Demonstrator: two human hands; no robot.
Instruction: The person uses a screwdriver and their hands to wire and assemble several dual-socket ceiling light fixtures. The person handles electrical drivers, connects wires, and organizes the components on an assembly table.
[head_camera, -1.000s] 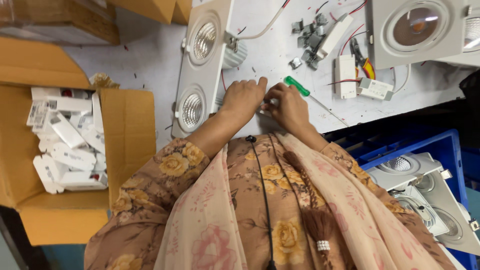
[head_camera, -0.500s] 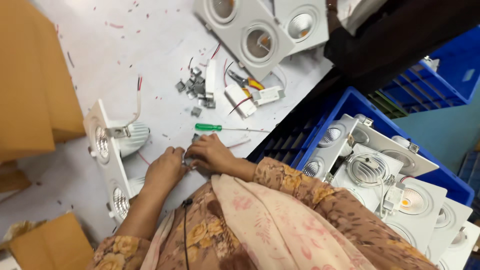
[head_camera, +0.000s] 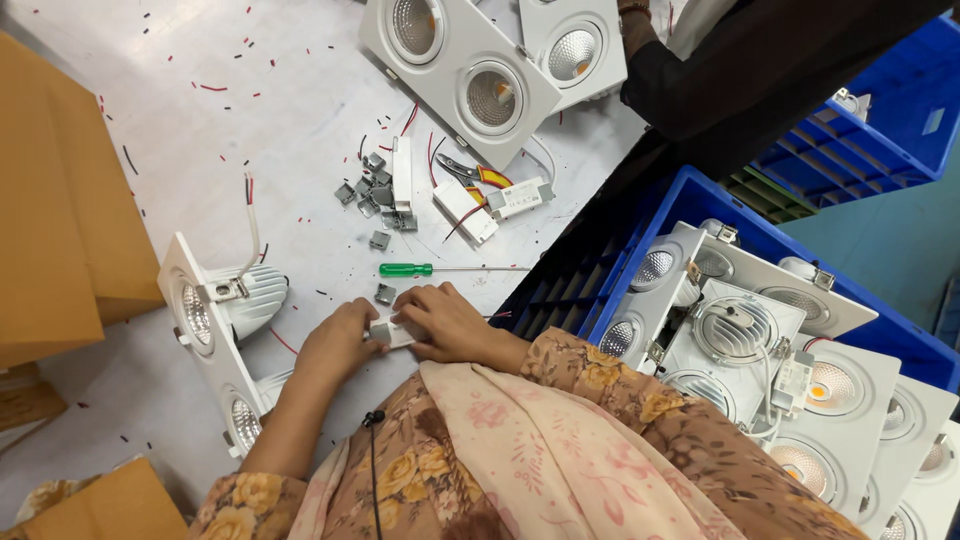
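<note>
Left hand (head_camera: 335, 345): pinches white block (head_camera: 392, 333) at its 9 o'clock end.
Right hand (head_camera: 450, 322): pinches 3 o'clock end.
Block axis: 9–3.
Screwdriver (head_camera: 430, 269): 12 o'clock, nearer right hand.

Tan cardboard boxes (head_camera: 50, 210) well left of the fingers (head_camera: 385, 325), another tan carton corner (head_camera: 90, 505) below-left, white label on a small white driver unit (head_camera: 520, 195) up above them

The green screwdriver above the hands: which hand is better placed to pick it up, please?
Probably the right hand: it lies just below the green screwdriver, nearer than the left hand. Both hands hold a small white part.
</note>
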